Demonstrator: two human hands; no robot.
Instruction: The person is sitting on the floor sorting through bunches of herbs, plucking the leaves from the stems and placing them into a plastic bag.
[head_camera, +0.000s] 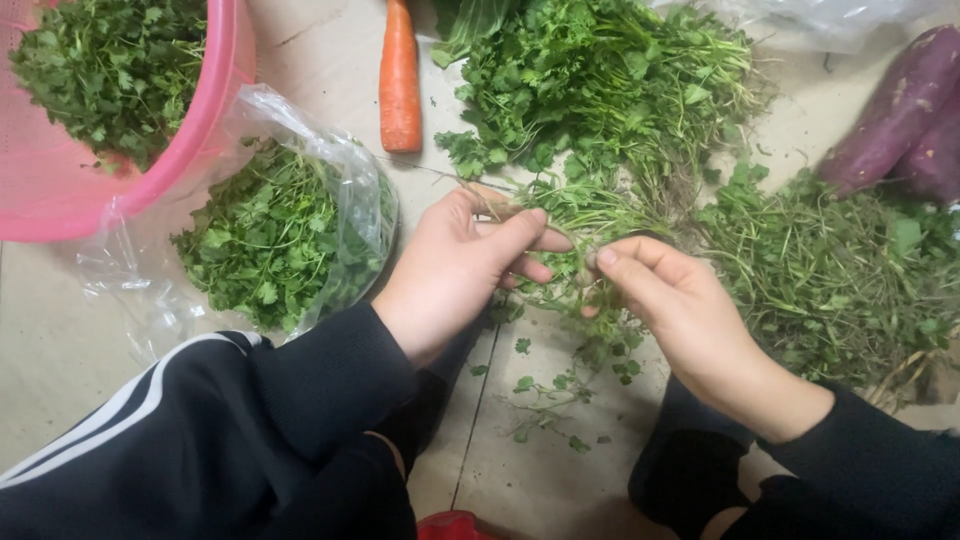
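Observation:
My left hand (455, 265) and my right hand (680, 300) meet over the floor, both pinching a small bunch of green herb stems (572, 225) with pale roots. The stems run from the left hand's fingers to the right hand's thumb and forefinger. Leafy sprigs hang below the hands. A large heap of the same leafy herb (600, 80) lies just beyond the hands. Both arms wear dark sleeves, the left one with white stripes.
A pink basket (205, 120) with picked leaves stands at top left, beside a clear plastic bag of leaves (285, 240). A carrot (400, 75) lies at top centre. Purple sweet potatoes (900, 110) lie at top right above a pile of stems (840, 280). Loose leaves (545, 390) dot the floor.

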